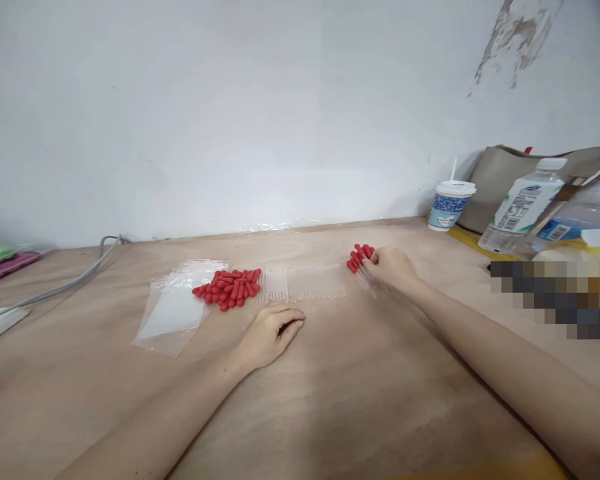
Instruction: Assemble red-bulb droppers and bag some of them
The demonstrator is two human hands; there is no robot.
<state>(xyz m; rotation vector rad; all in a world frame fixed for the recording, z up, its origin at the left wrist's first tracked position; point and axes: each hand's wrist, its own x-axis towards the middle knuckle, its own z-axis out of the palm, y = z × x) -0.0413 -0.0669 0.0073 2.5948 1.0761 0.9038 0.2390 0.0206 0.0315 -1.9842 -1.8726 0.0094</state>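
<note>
My left hand (270, 333) rests on the wooden table (330, 400), fingers loosely curled, nothing visible in it. It lies just in front of a row of clear plastic tubes (305, 282). A pile of small red rubber caps (229, 288) sits to the left of that row. My right hand (393, 267) is closed on a bunch of clear droppers with red caps (359, 258), held low over the table at the right end of the row.
Clear plastic bags (177, 310) lie left of the red pile. A paper cup with a straw (449, 203), a water bottle (520, 213) and a grey bag (510, 180) stand at the back right. A grey cable (75, 280) runs along the left.
</note>
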